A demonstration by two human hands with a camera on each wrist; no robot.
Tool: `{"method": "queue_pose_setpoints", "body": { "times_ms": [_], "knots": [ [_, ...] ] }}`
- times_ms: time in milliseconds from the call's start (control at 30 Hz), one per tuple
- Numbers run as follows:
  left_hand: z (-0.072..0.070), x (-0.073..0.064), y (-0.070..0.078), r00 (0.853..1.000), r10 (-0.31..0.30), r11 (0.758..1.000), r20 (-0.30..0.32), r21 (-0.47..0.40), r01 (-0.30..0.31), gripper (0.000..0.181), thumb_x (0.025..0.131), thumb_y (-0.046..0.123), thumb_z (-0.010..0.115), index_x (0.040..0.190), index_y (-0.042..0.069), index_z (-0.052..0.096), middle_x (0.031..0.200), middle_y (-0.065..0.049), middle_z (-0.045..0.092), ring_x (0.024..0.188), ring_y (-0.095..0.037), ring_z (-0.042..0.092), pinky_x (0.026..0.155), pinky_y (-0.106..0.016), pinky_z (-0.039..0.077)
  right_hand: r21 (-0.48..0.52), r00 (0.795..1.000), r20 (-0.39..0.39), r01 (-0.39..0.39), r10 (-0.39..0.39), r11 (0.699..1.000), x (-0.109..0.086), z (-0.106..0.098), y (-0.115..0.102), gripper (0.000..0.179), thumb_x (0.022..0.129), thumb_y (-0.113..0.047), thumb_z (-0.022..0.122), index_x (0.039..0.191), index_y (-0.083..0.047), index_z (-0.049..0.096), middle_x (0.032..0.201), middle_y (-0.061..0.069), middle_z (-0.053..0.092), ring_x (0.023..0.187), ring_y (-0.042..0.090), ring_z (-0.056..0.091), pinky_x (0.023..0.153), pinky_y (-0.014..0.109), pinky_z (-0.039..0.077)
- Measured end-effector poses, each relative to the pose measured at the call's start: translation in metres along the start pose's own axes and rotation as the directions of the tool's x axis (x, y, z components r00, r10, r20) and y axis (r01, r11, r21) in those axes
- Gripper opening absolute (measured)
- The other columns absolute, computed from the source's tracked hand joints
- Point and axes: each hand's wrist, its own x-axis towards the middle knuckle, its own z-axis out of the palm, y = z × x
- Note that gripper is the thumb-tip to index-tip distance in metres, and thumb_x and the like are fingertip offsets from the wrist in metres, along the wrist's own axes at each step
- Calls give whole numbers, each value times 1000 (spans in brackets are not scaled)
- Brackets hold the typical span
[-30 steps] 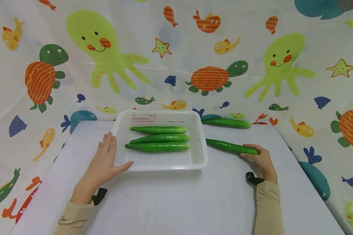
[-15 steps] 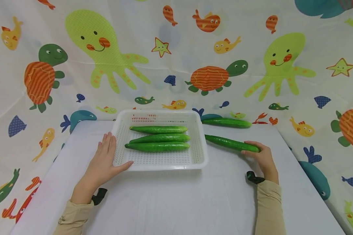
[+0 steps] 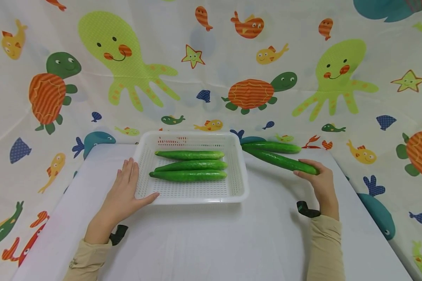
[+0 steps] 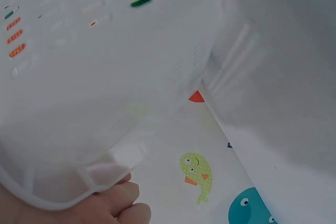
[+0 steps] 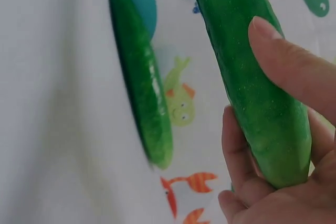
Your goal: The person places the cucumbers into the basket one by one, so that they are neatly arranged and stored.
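Head view: from where I stand, the right hand (image 3: pixel 321 183) is over the right side of the white tabletop (image 3: pixel 204 242).
Held cucumber (image 3: pixel 278 160): gripped at its right end between thumb and curled fingers, its tip near the palm; the rest stretches away from the hand, leftward and back toward the basket (image 3: pixel 193 201). Its shadow falls on the cloth underneath.
Loose cucumber (image 3: pixel 274 147): just behind the held one, beyond the fingers; whether the two touch at the left, I can't tell.
Left hand (image 3: pixel 121 201): fingers straight against the basket's left wall, thumb stretched to the near corner.
Basket: white, perforated, between the two hands, with three cucumbers (image 3: pixel 191 165) lying side by side in it.
Backdrop (image 3: pixel 176 39): a curtain of cartoon sea creatures behind everything.
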Motion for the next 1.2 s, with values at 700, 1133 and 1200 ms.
{"method": "queue_pose_setpoints", "body": {
  "times_ms": [700,1133,1200],
  "knots": [
    [-1,0,2,1000,-9,1000,5,-4,9,118,84,57,70,152,-14,5,161,-30,-2,150,-40,-7,121,-51,-3,30,971,-93,223,-219,974,-19,15,-45,51,78,-2,84,126,-3,68,120,-3,53,112,13,44,76,12,51],
    [-1,0,1,1000,-10,1000,8,-1,10,118,84,58,70,152,-14,5,161,-30,-2,150,-40,-8,121,-51,-3,5,930,56,364,-364,931,-35,56,-72,48,78,2,82,123,-2,68,122,3,51,116,18,46,86,15,50],
    [-1,-1,1,1000,-10,1000,8,-1,10,118,84,58,70,152,-14,5,161,-30,-2,150,-40,-8,120,-51,-3,8,923,88,376,-375,927,-37,65,-76,47,77,2,83,122,-2,69,121,5,52,116,18,45,88,17,47]
  ]
}}
